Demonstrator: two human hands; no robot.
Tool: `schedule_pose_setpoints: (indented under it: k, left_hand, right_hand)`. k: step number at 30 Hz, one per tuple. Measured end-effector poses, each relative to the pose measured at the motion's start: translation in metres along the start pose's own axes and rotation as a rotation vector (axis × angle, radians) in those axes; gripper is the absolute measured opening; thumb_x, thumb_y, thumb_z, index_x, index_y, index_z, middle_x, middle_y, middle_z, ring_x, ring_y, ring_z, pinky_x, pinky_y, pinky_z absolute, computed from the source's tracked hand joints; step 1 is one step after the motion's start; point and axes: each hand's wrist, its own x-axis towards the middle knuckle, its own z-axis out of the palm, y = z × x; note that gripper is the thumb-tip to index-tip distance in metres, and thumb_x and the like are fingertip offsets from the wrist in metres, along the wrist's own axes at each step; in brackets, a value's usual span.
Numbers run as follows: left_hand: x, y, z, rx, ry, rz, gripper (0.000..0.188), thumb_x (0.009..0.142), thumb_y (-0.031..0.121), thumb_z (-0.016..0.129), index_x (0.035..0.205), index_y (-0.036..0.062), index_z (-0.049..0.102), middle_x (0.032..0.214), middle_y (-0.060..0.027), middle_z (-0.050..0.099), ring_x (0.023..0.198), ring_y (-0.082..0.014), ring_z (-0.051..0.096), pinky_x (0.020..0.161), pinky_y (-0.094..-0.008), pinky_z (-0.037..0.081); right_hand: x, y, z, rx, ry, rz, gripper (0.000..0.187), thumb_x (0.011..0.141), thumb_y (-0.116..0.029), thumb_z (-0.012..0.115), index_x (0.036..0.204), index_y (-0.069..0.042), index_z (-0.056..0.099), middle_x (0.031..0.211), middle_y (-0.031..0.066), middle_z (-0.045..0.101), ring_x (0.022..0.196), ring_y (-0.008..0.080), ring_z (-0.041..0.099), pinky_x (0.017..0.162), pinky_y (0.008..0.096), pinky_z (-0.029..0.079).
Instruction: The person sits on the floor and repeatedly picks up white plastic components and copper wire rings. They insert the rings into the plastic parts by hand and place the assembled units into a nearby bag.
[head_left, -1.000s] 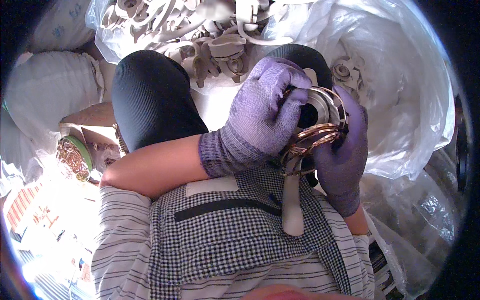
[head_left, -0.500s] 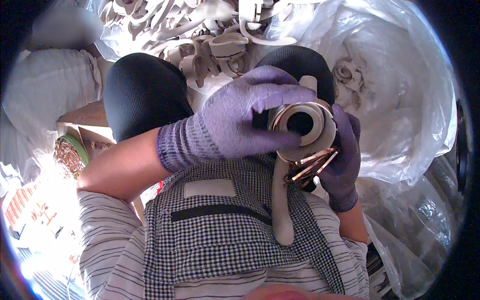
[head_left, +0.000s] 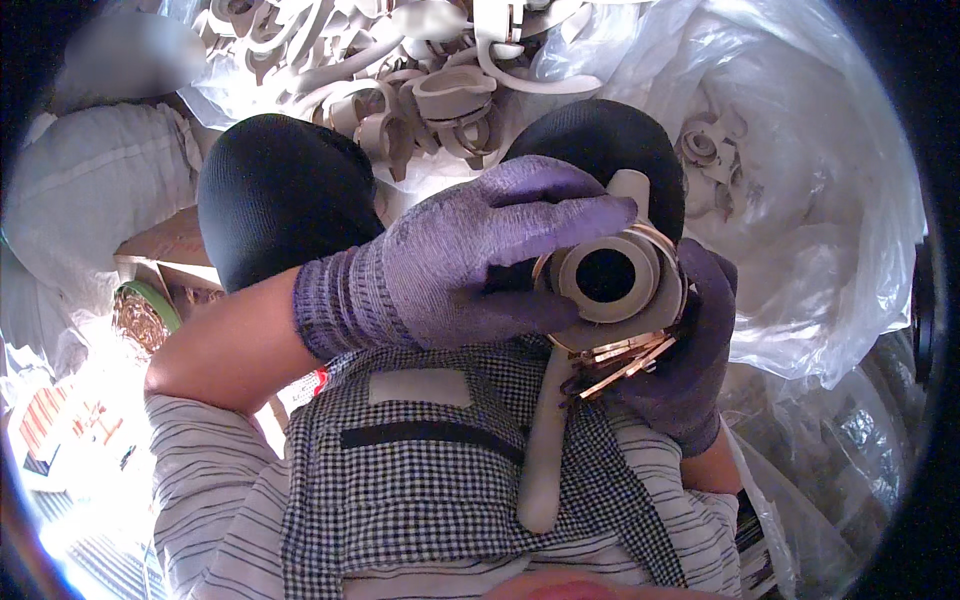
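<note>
at the far left a pale sack (head_left: pixel 100 180) slumps above a cardboard box (head_left: pixel 165 240). just below the box is a tub (head_left: pixel 165 302) with a green rim, copper-coloured pieces (head_left: pixel 137 325) heaped in it; strong glare washes out the area under that. the left knee (head_left: pixel 285 200), in dark cloth, comes next.

the left hand (head_left: pixel 450 255), in a purple knitted glove, reaches across to the part (head_left: pixel 645 308), its fingers laid over the upper left of the rim and its thumb against the lower left, so the part is grasped between them. below the hand is a checked apron (head_left: pixel 420 490) with a black strip and a pale patch. above, a pile (head_left: pixel 450 95) of pale parts lies beyond the knees.

the part is between both hands, over the lap, its round dark opening facing up and its long handle (head_left: pixel 542 460) pointing down over the apron. thin copper rings (head_left: pixel 630 365) bunch just under it. the right hand (head_left: pixel 705 330), gloved alike, is curled round the part's right side; the rings seem tucked into that hand too, though its fingers are partly hidden.

at the right a clear bag (head_left: pixel 820 240) stands open, more pale pieces (head_left: pixel 708 150) inside.
</note>
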Motion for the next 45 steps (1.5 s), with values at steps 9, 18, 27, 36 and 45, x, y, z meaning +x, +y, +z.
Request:
schedule_pose_setpoints:
  k: [9,18,27,36,45]
  left_hand:
    - [-0.004,0.006,0.003,0.145,-0.013,0.033,0.088,0.070,0.021,0.089,0.147,0.0045,0.050,0.140,-0.0198,0.056,0.128,-0.0390,0.057,0.106,-0.0469,0.048]
    - [-0.010,0.025,0.030,0.197,0.025,-0.066,0.087,0.073,0.014,0.087,0.149,0.0055,0.045,0.147,-0.0197,0.052,0.137,-0.0409,0.049,0.112,-0.0466,0.042]
    - [-0.023,0.020,0.047,-0.008,0.052,-0.050,0.089,0.078,0.007,0.078,0.155,0.0077,0.033,0.151,-0.0238,0.041,0.144,-0.0411,0.041,0.118,-0.0453,0.039]
    - [-0.003,0.028,0.039,0.102,0.027,-0.137,0.093,0.067,0.013,0.089,0.148,0.0071,0.043,0.145,-0.0220,0.052,0.136,-0.0436,0.049,0.115,-0.0479,0.042]
    - [0.005,0.015,0.028,0.415,0.061,-0.050,0.089,0.060,0.037,0.092,0.140,0.0188,0.057,0.134,-0.0122,0.061,0.119,-0.0352,0.059,0.104,-0.0494,0.041]
  right_hand:
    - [0.005,0.002,-0.012,-0.024,-0.148,0.010,0.095,0.064,-0.046,0.093,0.140,-0.007,0.050,0.131,0.0108,0.062,0.116,0.0373,0.057,0.106,0.0472,0.040]
    - [-0.006,0.013,-0.013,0.040,-0.159,0.008,0.087,0.081,-0.042,0.082,0.149,-0.004,0.043,0.136,0.0153,0.059,0.119,0.0352,0.055,0.106,0.0459,0.042]
    - [-0.025,-0.009,-0.003,0.033,-0.082,0.148,0.086,0.084,-0.032,0.081,0.152,0.000,0.039,0.141,0.0217,0.057,0.129,0.0399,0.055,0.106,0.0462,0.047]
    - [-0.007,0.036,-0.021,-0.177,-0.118,-0.184,0.087,0.068,-0.025,0.088,0.145,-0.007,0.052,0.125,0.0154,0.068,0.107,0.0383,0.064,0.091,0.0450,0.056]
    - [0.008,0.019,-0.034,-0.197,-0.203,0.000,0.096,0.059,-0.029,0.091,0.146,-0.013,0.054,0.110,0.0145,0.065,0.093,0.0363,0.067,0.078,0.0443,0.058]
